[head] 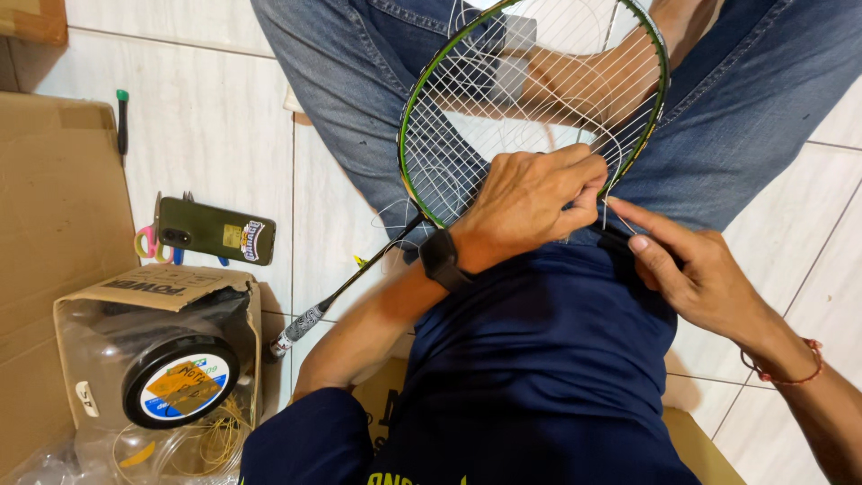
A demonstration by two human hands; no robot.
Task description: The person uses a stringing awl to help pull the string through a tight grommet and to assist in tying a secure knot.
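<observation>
A badminton racket with a green and black frame [409,135] lies across my lap, partly strung with white string [539,81]. Its thin shaft runs down-left to a wrapped grip [294,332] resting on the floor. My left hand [530,202], with a black watch on the wrist, is closed on the lower edge of the racket head and pinches string there. My right hand [691,269], with a red cord bracelet, is just right of it. It holds a short dark tool [620,241] between thumb and forefinger, its tip at a loose loop of string by the frame.
On the tiled floor to the left lie a dark green phone [215,231], scissors with pink and yellow handles [144,242] and a green-topped screwdriver [121,117]. An open cardboard box [135,287] holds a black string reel [180,382]. Flat cardboard [54,207] covers the far left.
</observation>
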